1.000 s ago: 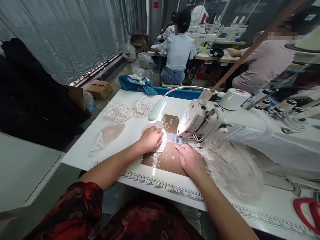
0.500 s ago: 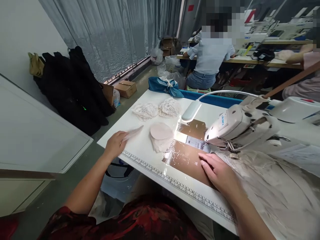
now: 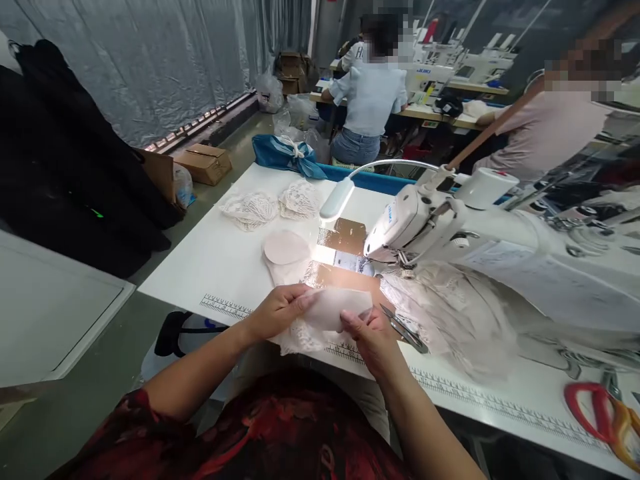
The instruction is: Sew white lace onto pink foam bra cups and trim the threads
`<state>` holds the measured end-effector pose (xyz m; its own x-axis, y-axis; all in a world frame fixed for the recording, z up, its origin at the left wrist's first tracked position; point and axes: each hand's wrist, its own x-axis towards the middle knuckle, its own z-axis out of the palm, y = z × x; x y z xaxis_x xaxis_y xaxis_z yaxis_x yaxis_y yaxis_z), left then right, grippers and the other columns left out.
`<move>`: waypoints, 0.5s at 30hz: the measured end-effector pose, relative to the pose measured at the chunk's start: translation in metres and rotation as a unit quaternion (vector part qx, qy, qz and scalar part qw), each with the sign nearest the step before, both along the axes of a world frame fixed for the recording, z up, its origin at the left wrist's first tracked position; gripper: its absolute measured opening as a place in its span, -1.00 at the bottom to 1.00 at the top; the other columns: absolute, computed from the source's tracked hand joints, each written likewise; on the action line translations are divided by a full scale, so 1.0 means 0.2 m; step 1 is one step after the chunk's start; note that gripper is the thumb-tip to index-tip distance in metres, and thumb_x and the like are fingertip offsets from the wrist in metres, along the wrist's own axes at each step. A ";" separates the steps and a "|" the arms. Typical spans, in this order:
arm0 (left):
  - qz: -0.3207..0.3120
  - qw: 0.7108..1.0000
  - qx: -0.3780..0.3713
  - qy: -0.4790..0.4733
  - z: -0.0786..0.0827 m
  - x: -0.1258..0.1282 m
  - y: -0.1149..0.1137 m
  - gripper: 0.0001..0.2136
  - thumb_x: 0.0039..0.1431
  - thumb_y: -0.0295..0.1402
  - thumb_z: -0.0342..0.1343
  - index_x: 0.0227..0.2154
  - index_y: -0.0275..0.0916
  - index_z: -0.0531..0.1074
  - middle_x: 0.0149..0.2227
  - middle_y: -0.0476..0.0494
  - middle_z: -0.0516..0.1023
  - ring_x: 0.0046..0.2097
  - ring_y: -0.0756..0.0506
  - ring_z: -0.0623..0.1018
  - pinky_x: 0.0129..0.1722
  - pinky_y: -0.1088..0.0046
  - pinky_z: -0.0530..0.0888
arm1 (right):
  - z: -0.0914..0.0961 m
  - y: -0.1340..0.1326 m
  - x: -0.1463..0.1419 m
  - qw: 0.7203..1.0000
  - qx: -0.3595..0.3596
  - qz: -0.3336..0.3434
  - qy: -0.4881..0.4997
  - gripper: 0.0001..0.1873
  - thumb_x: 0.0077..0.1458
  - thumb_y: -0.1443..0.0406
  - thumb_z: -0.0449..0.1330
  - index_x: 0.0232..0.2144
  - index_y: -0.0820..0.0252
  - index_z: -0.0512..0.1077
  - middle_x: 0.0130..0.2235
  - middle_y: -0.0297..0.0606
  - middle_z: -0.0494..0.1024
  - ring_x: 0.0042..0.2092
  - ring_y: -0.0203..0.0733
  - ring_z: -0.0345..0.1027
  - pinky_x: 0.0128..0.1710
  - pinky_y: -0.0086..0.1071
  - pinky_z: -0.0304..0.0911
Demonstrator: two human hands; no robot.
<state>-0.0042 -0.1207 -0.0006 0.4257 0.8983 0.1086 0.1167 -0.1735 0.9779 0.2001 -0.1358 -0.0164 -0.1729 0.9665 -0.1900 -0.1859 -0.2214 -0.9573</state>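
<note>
My left hand [image 3: 277, 310] and my right hand [image 3: 367, 333] both pinch a pale pink fabric piece [image 3: 337, 308] with lace trim hanging below it, held over the table's near edge. Small thread snips [image 3: 404, 330] stick out by my right hand; I cannot tell whether that hand also grips them. Just beyond lies a round pink fabric piece [image 3: 287, 247] on the table. The white sewing machine [image 3: 450, 220] stands to the right, with cream lace fabric [image 3: 450, 313] heaped under its head.
Two lace pieces [image 3: 273, 203] lie at the far left of the white table [image 3: 220, 257]. A lamp [image 3: 337, 198] lights the needle plate. Red-handled scissors [image 3: 595, 407] lie at the far right. Other people sit at machines behind. Black bags and boxes stand on the floor left.
My left hand reached out to the left, picked up a pink fabric piece and brought it to the near edge. My right hand left the brown plate and took hold of it too.
</note>
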 end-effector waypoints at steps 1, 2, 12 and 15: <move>0.030 0.996 0.077 0.025 0.01 0.01 0.01 -0.70 0.31 -0.23 -0.09 -0.27 -0.33 0.46 -0.36 -0.13 0.44 -0.31 -0.04 0.41 -0.32 0.46 0.37 | 0.00 -0.01 0.02 1.000 0.004 -0.010 -0.007 -0.71 -0.10 0.08 0.35 -0.40 0.14 0.47 -0.45 -0.35 0.50 -0.43 -0.29 0.32 -0.35 -0.38 0.27; 0.064 0.982 0.168 0.054 0.01 0.01 0.02 -0.74 0.30 -0.29 -0.07 -0.22 -0.32 0.47 -0.36 -0.14 0.45 -0.29 -0.05 0.41 -0.28 0.43 0.38 | 0.00 -0.01 0.04 1.000 0.003 -0.018 -0.007 -0.70 -0.09 0.10 0.35 -0.35 0.13 0.47 -0.40 -0.35 0.51 -0.42 -0.31 0.32 -0.34 -0.40 0.28; -0.104 0.890 0.425 0.131 0.03 0.11 -0.03 -0.83 0.18 -0.33 0.13 -0.18 -0.23 0.48 -0.32 -0.15 0.50 -0.06 -0.17 0.47 0.03 0.22 0.36 | 0.01 -0.03 -0.01 0.987 -0.096 -0.043 0.120 -0.61 -0.10 0.07 0.34 -0.25 0.14 0.46 -0.24 -0.22 0.58 -0.21 -0.10 0.45 -0.24 -0.29 0.37; -0.041 0.962 0.267 0.045 0.05 0.08 -0.02 -0.66 0.14 -0.20 0.15 -0.06 -0.23 0.42 -0.12 -0.26 0.46 -0.02 -0.19 0.44 0.00 0.25 0.39 | 0.01 -0.04 -0.01 0.984 -0.093 -0.040 0.146 -0.64 -0.10 0.12 0.35 -0.23 0.12 0.47 -0.22 -0.25 0.58 -0.18 -0.11 0.45 -0.15 -0.26 0.35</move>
